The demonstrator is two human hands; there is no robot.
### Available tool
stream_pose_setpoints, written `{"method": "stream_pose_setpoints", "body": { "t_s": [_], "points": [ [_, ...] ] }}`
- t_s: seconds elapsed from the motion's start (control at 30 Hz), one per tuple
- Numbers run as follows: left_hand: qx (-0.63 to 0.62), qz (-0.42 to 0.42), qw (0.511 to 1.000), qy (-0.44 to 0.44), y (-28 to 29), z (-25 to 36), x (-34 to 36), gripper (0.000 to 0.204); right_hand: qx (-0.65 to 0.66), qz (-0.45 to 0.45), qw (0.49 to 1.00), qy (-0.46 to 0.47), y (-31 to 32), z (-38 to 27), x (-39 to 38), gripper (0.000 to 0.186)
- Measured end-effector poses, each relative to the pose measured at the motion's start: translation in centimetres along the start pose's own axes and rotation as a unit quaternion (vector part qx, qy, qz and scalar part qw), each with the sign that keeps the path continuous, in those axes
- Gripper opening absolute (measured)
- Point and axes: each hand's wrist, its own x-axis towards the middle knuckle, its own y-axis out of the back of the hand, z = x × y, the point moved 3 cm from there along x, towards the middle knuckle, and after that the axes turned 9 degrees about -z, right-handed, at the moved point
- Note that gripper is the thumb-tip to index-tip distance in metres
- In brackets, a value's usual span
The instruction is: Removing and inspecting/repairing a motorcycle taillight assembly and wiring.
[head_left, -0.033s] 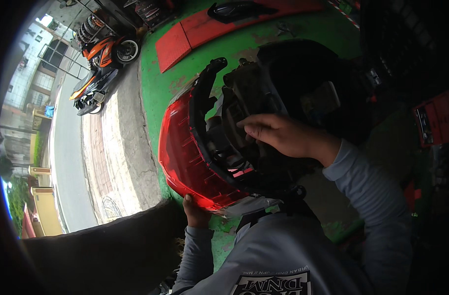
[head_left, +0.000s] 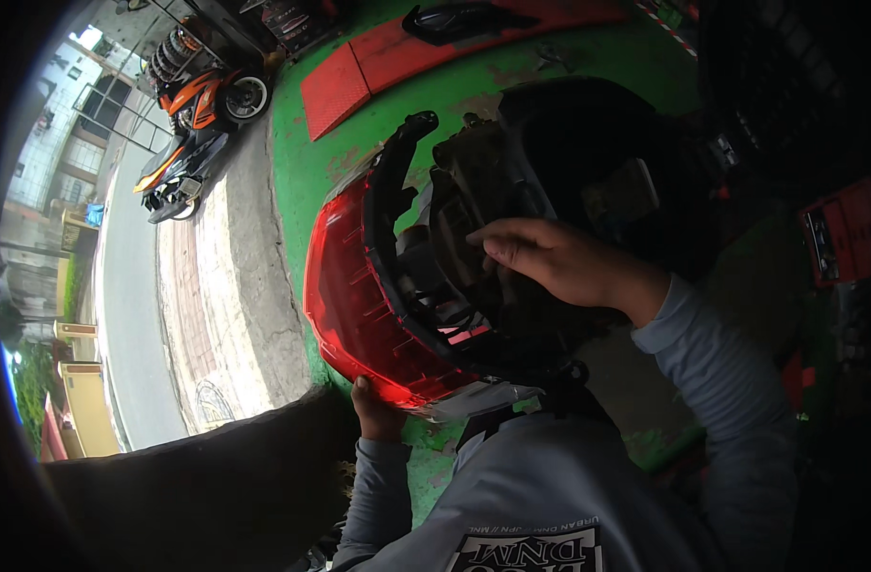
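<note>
The lens showed bright red, turning clear and whitish at its lower end, against a black frame. Grey covered the sleeves and the shirt, which carried a black-and-white print. Under it all, the floor was green, blotched with worn grey-brown patches. The ramp was red, the scooter orange and black. The shaded machine looked black, though the gloom made that uncertain.

Motorcycle ahead and left of the lamp unit
</note>
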Motion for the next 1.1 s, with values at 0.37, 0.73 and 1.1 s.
{"method": "stream_pose_setpoints", "body": {
  "t_s": [0.37, 0.73, 1.1],
  "points": [
    [0.076, -0.026, 0.996, -0.037, 1.4, 0.7, 5.8, 0.071, 0.083, 0.221, 0.971, 0.043, -0.7, 3.7, -10.5, 0.042],
    [0.147, -0.087, 0.985, -0.037, -0.1, 2.8, 9.1, 0.054, 0.153, 0.401, 0.903, -0.019, -7.6, 9.3, -16.7, 0.032],
    [0.209, -0.126, 0.970, 0.007, -2.4, 4.1, 8.8, 0.063, 0.124, 0.308, 0.936, -0.113, -13.1, 11.9, -14.8, 0.037]
  ]
}}
